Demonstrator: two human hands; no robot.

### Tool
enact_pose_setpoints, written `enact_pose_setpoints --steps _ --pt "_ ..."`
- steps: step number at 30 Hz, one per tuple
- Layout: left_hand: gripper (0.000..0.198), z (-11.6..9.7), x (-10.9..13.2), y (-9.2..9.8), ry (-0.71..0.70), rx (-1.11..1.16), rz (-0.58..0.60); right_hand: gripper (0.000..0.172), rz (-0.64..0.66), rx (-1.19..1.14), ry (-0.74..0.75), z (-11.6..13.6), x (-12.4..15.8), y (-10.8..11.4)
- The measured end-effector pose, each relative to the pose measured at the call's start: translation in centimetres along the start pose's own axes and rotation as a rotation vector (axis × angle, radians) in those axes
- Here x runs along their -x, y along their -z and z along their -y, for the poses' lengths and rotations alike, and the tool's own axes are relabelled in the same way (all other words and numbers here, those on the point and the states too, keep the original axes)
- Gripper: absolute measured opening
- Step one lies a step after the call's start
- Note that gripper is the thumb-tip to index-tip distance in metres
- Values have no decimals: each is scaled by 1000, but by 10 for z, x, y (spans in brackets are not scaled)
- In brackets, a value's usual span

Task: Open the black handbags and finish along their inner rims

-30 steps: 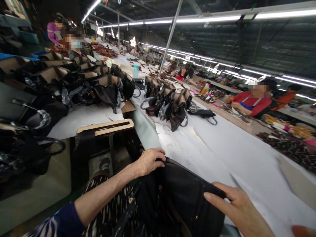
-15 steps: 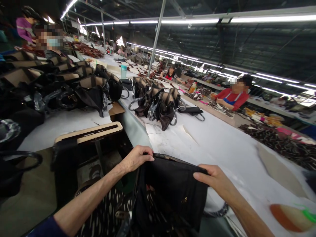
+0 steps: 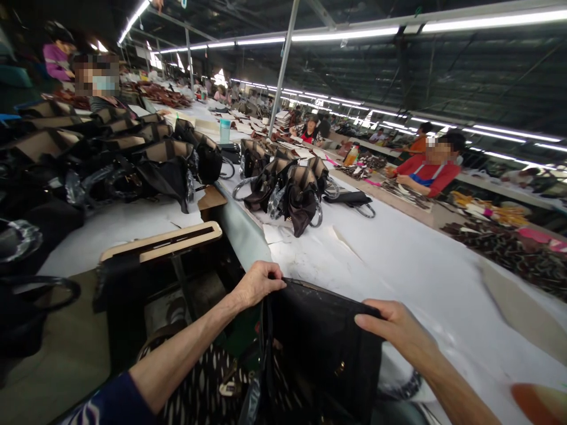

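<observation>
Fingers of the left hand (image 3: 258,283) curl over the top rim of a black leather handbag (image 3: 323,348) at its ten o'clock corner; the right hand (image 3: 394,327) pinches the two o'clock corner. Beyond, at twelve o'clock, a cluster of dark brown handbags (image 3: 287,189) stands on the white-covered long table (image 3: 398,260).

Handbag (image 3: 323,348) at near edge of table (image 3: 398,265) between left hand (image 3: 259,283) and right hand (image 3: 394,324); handbag cluster (image 3: 287,189) behind it, bottle (image 3: 225,130) farther back.
</observation>
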State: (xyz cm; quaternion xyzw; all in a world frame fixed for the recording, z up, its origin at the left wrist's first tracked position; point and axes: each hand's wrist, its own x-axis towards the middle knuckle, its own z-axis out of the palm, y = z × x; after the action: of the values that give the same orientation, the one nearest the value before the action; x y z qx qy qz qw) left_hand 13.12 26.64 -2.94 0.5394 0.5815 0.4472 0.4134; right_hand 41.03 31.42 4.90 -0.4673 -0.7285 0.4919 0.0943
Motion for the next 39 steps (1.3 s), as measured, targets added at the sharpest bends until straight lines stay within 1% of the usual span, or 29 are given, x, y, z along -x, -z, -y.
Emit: enact_pose_setpoints --steps 7,11,23,28,31,35,39 --pt "14 0 -4 -4 10 -31 -14 33 25 1 -15 -1 0 1" --pt "15 1 -5 -5 4 -44 -23 34 8 -17 -26 0 1 0" --pt "14 -2 -3 -7 11 -40 -22 35 -28 6 8 -1 0 -1" --pt "14 -2 -6 -4 -12 -29 -20 34 2 -24 -1 -5 0 1" --pt "14 -1 -8 -2 -30 18 20 33 16 -32 -10 -7 0 2" --pt "15 0 -10 -1 -8 46 111 34 24 -24 -9 -9 -2 2" --pt "20 -8 -11 7 11 45 185 33 53 -86 -3 -5 -5 4"
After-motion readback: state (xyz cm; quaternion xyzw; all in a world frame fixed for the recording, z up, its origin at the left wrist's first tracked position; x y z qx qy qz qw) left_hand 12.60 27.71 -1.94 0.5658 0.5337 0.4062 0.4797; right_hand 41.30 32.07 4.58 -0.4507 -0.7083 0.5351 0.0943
